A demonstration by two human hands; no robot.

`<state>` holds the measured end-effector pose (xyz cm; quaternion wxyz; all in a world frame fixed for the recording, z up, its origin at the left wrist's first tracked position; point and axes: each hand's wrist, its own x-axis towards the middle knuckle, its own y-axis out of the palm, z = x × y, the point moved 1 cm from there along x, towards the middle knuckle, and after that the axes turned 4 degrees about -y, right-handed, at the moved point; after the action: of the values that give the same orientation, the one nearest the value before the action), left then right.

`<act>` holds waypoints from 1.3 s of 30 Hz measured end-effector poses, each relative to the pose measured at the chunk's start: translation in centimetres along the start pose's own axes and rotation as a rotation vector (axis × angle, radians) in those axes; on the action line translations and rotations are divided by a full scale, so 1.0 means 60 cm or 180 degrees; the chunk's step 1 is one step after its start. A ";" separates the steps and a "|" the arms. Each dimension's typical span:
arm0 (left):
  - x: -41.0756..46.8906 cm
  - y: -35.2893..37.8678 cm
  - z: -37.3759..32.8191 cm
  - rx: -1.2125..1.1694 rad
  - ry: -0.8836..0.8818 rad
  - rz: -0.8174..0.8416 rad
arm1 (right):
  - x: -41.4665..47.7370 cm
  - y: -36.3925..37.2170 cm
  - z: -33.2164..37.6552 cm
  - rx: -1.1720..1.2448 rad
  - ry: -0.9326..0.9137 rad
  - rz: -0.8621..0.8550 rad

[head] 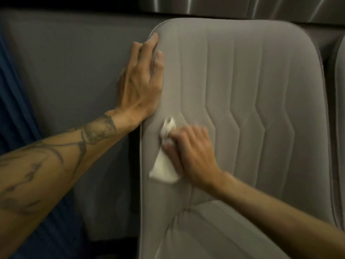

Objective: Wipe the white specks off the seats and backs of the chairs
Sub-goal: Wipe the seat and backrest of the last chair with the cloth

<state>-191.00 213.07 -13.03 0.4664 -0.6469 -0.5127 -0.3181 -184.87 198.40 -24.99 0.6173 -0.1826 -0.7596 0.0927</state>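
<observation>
A grey padded chair fills the view; its back [252, 90] has vertical stitched ribs and its seat [214, 236] runs out at the bottom. My left hand [140, 81] lies flat with fingers apart along the back's upper left edge. My right hand [190, 150] is closed on a white cloth [164, 165] and presses it on the lower left of the back; the hand is motion-blurred. A few faint pale specks show near the stitching in the middle of the back.
A second grey chair [340, 128] stands close on the right edge. A grey wall panel [74, 71] lies behind and left of the chair, with dark blue fabric [11, 101] at the far left and a metal strip [242, 6] along the top.
</observation>
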 end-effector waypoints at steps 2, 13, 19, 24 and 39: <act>0.007 -0.002 -0.001 0.0006 0.0018 0.0045 | 0.084 -0.003 -0.027 -0.0289 0.0349 -0.0387; 0.006 -0.007 -0.002 0.0149 0.0075 0.0067 | -0.029 -0.009 0.056 0.0206 -0.0456 0.0527; 0.010 -0.011 0.000 0.0343 0.0196 0.0076 | 0.081 -0.003 0.006 -0.0055 0.0288 -0.0159; 0.003 -0.010 -0.005 0.0377 0.0098 0.0037 | -0.131 -0.008 0.100 0.0454 -0.0950 0.0932; 0.002 -0.012 -0.005 0.0401 0.0102 0.0045 | -0.042 -0.001 0.058 0.0313 0.0089 0.0318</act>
<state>-191.64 212.89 -12.61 0.5165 -0.6147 -0.5195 -0.2924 -187.81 197.63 -28.00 0.6307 -0.1910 -0.7354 0.1580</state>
